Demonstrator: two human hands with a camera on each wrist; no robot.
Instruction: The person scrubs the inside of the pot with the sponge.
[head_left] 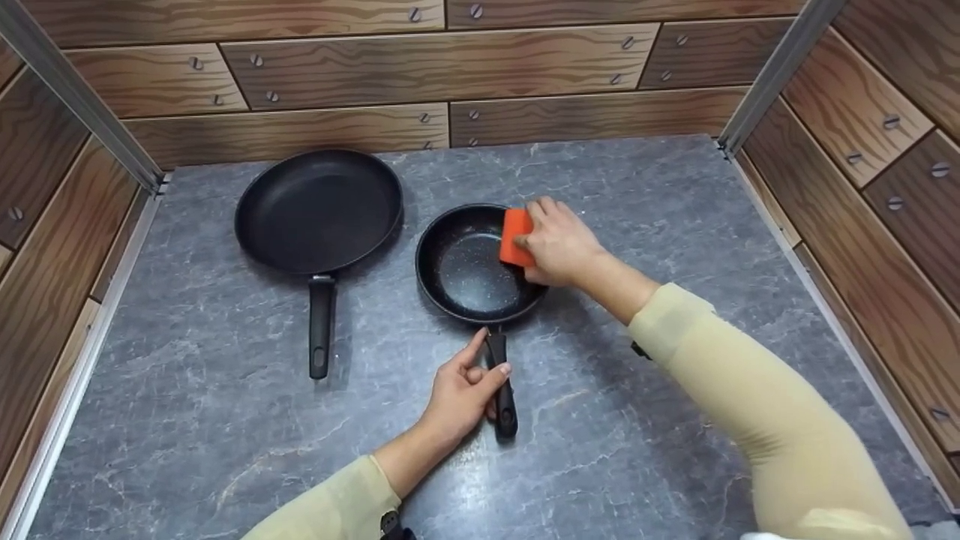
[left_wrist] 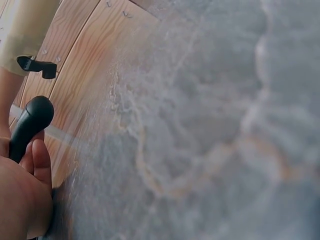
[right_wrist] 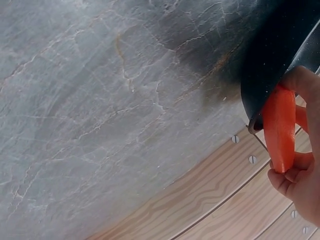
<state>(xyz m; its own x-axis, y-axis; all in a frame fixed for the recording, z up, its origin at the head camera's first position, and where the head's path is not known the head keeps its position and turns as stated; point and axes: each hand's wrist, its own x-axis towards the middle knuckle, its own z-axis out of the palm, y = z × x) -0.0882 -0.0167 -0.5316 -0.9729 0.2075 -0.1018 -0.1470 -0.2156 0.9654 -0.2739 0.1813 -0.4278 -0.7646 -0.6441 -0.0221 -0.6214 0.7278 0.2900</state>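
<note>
The small round black frying pan with a pale-speckled inside (head_left: pixel 466 276) is near the middle of the grey marbled table (head_left: pixel 225 420), its straight black handle (head_left: pixel 501 390) pointing to about six o'clock. Whether its base sits fully flat I cannot tell.

The left hand (head_left: pixel 456 394) has a narrow grip around that handle, thumb across the top and index finger reaching towards the neck of the pan; in the left wrist view the handle's rounded end sticks out past the palm. The right hand (head_left: pixel 561 244) has its grip on a bright orange rectangular block (head_left: pixel 510 238), pinched between thumb and fingers. The block is at two o'clock in the small pan, beside the inner wall; how firmly it meets the surface is hidden.

Towards ten o'clock from the small pan, and apart from it, lies a larger round plain black frying pan (head_left: pixel 319 210), its black handle at six o'clock. Pale yellow sleeves (head_left: pixel 750 390) cover both arms. Behind, at twelve o'clock, rises a brown wood-plank-patterned wall (head_left: pixel 435 71).
</note>
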